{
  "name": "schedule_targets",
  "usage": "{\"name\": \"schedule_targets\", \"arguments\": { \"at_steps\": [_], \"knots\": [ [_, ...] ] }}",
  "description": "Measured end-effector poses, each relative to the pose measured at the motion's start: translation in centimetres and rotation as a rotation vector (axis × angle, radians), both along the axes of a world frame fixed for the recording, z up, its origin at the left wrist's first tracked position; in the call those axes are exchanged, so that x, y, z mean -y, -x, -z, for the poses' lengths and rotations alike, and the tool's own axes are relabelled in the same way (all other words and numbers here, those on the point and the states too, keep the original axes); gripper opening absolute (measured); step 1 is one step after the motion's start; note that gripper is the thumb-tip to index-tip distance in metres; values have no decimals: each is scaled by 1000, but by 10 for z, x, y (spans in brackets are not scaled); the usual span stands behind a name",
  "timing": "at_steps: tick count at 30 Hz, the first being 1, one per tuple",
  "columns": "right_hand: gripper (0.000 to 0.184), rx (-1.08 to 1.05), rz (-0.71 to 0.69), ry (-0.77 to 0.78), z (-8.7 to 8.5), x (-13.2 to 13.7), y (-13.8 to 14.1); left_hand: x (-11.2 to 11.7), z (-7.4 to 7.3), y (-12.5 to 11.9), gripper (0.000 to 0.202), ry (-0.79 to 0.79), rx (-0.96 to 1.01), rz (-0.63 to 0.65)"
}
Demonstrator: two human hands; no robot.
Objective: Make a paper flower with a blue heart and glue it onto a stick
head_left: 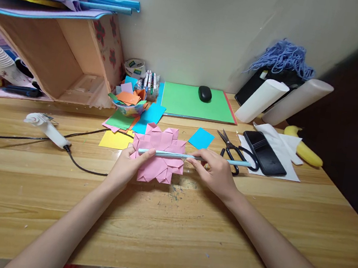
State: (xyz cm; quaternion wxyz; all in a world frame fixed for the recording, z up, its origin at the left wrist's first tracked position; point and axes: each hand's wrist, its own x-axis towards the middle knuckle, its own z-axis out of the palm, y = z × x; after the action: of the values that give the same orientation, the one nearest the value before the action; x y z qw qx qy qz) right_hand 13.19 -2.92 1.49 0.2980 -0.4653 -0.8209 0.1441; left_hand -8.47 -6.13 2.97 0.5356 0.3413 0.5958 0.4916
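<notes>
A folded pink paper piece (158, 158) with many pointed flaps lies on the wooden desk (166, 221). Across it lies a thin light-blue stick (176, 155), running left to right. My left hand (131, 165) pinches the stick's left end against the pink paper, fingers closed. My right hand (215, 172) grips the stick further right, fingers closed round it, beside the pink paper's right edge.
Black scissors (234, 153), a black phone (264, 152) on white paper, a banana (305, 149), a blue paper square (201, 138), a glue gun (48, 129) with cord, a bowl of paper scraps (128, 100), a green sheet (196, 103) with a mouse (204, 93), and two white rolls (283, 100).
</notes>
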Motion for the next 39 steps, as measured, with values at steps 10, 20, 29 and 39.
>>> {"name": "schedule_targets", "arguments": {
  "at_steps": [10, 20, 29, 39],
  "knots": [
    [13, -102, -26, -166, 7, -1, -2, 0, 4, 7, 40, 66, 131, 145],
    [12, -101, -9, -178, 10, -1, -2, 0, 3, 11, 43, 79, 138, 210],
    [15, -130, 20, -23, 10, 2, 0, 0, 7, 14, 47, 47, 71, 186],
    [17, -206, 46, 64, 11, 4, 4, -1, 10, 17, 50, 26, 70, 207]
  ]
}}
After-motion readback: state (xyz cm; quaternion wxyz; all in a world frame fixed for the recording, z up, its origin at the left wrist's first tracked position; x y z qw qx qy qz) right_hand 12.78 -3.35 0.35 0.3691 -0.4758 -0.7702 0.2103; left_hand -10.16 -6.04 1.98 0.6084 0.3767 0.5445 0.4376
